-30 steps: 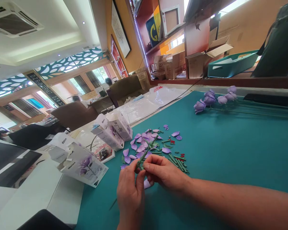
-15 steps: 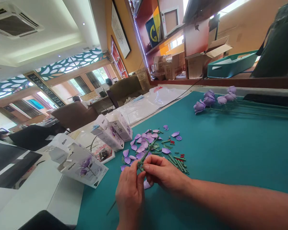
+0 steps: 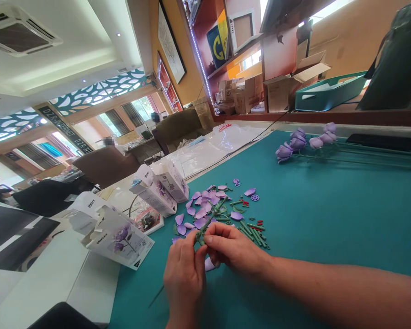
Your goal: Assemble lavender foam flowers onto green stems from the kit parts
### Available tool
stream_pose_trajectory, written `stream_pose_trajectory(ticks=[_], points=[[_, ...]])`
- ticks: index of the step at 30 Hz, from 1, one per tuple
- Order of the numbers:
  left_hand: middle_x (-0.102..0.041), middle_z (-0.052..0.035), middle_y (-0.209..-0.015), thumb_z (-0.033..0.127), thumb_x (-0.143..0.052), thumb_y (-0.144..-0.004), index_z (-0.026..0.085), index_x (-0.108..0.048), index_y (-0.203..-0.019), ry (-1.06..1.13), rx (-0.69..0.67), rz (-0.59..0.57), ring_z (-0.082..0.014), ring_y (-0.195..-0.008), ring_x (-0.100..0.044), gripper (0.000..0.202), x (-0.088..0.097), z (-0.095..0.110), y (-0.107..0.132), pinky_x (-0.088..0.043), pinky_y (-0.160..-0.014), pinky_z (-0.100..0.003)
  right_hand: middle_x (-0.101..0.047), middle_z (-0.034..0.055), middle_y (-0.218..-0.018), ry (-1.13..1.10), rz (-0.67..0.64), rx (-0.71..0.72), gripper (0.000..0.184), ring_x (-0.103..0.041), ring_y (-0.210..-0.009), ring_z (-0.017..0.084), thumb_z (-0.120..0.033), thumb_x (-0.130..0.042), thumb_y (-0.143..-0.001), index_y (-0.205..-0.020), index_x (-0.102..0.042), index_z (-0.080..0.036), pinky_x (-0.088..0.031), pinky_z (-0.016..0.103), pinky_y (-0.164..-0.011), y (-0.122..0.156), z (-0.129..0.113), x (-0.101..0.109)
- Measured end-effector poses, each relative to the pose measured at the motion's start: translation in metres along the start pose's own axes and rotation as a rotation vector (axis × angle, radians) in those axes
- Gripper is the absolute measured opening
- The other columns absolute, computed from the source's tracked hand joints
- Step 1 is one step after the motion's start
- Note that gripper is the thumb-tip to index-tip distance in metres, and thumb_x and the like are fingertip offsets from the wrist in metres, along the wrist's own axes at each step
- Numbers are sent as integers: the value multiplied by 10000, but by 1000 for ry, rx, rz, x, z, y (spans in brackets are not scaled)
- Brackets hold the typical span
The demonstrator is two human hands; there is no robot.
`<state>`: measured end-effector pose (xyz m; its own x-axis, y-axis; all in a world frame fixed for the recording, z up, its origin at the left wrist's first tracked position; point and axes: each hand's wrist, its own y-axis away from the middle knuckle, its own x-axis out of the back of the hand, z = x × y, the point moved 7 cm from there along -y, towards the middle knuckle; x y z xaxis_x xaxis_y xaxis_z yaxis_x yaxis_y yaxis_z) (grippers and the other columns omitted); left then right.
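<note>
Both my hands meet over the teal mat [image 3: 329, 219] near its front left. My left hand [image 3: 184, 274] and my right hand [image 3: 231, 249] are closed in pinches on a thin green toy flower stem [image 3: 208, 219] that slants up and away from them. A pale purple petal [image 3: 208, 263] shows under my right hand's fingers. Just beyond lie loose purple petals [image 3: 200, 212], green stem pieces [image 3: 255, 233], small red pins and round purple connectors [image 3: 255, 197].
Finished purple flowers [image 3: 303, 139] with long stems lie at the mat's far right. White product boxes [image 3: 114, 235] [image 3: 164, 185] stand left of the mat on a white table. Clear plastic bags [image 3: 219, 141], shelves with cardboard boxes and a teal tray [image 3: 329, 91] sit behind.
My hands have shifted very slightly; the stem between them has tilted a little. Nothing else has moved.
</note>
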<state>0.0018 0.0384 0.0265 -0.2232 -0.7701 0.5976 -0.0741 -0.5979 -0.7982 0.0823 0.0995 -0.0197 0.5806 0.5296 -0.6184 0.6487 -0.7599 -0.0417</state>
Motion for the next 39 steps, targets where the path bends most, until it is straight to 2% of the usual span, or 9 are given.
stream_pose_trajectory(ticks=[16,21,29,35,39], points=[[-694,-53,-818,411,-316,-953,182,-550,-1045,-83,68,-41,-182,-738,-663,340,-3,1,1,-473,-628,-263,-526,-68,-545,-32,-11,2,433,-461,-477,57,-506,-773,-625,-722,-516,-172,-363,214,-505,-1,4,1],[-699,-37,-774,424,-295,-954,185,-557,-1017,-138,98,-64,-178,-651,-667,361,-3,2,2,-455,-568,-260,-526,-68,-537,-29,3,-10,468,-460,-467,57,-530,-784,-589,-713,-510,-172,-367,215,-504,-2,5,3],[-682,3,-735,379,-303,-961,219,-563,-974,-54,138,-130,-158,-620,-656,306,-4,5,-1,-433,-548,-244,-543,-67,-546,-32,13,-13,475,-469,-461,58,-534,-785,-578,-716,-509,-173,-378,215,-498,-2,5,3],[-672,8,-705,362,-315,-959,223,-570,-952,-47,143,-134,-158,-608,-649,290,-4,6,0,-419,-550,-247,-541,-67,-537,-34,12,-16,480,-464,-454,52,-531,-789,-571,-704,-503,-169,-380,205,-487,-2,6,1],[-676,4,-702,370,-330,-947,227,-578,-942,2,214,-162,-172,-611,-647,286,-7,3,2,-412,-552,-260,-539,-65,-536,-31,11,-35,455,-474,-456,51,-503,-786,-585,-708,-505,-167,-388,197,-477,-3,6,3]])
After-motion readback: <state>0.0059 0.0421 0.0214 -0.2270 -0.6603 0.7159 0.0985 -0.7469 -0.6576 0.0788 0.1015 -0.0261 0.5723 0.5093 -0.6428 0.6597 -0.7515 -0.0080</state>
